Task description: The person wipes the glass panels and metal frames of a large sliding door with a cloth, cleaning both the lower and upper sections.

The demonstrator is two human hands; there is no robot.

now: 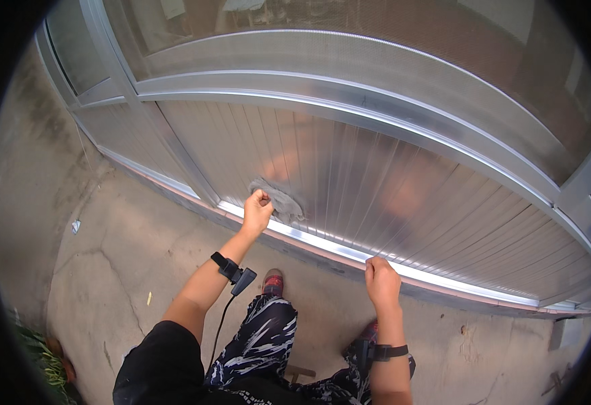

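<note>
My left hand (pixel 257 210) grips the edge of a crumpled grey cloth (pixel 284 202), which is spread against the lower part of a ribbed metal panel (pixel 321 167). The panel shines and throws back blurred reflections. Just under the cloth runs a bright metal sill (pixel 336 248). My right hand (pixel 382 281) is closed in a loose fist in front of the sill, farther right. Nothing shows between its fingers, and whether it touches the sill is unclear.
Above the panel are a metal rail (pixel 285 86) and a mesh-screened window (pixel 376 40). Cracked concrete floor (pixel 123 243) spreads below. A potted plant (pixel 55 362) stands at lower left, and a grey block (pixel 565 334) at lower right. Part of a wooden stool (pixel 300 373) shows between my legs.
</note>
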